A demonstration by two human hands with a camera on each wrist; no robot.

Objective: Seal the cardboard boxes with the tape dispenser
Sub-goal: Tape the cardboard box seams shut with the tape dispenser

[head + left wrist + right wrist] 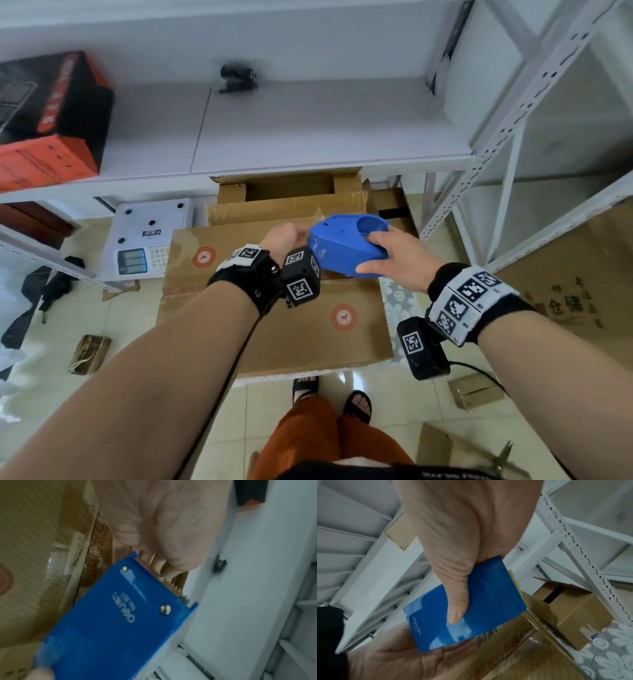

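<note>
Left hand (286, 238) at the toothed front edge of blue tape dispenser (346, 245), fingers curled there, its grip on anything not discernible, right hand (394, 255) clasping dispenser's rear, thumb on top, above closed cardboard box (294, 329), white shelf (308, 137) just beyond.

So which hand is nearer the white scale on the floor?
Left. The left hand is above the cardboard box, at the blue tape dispenser's toothed end, on the scale's side; the right hand grips the dispenser farther away.
</note>
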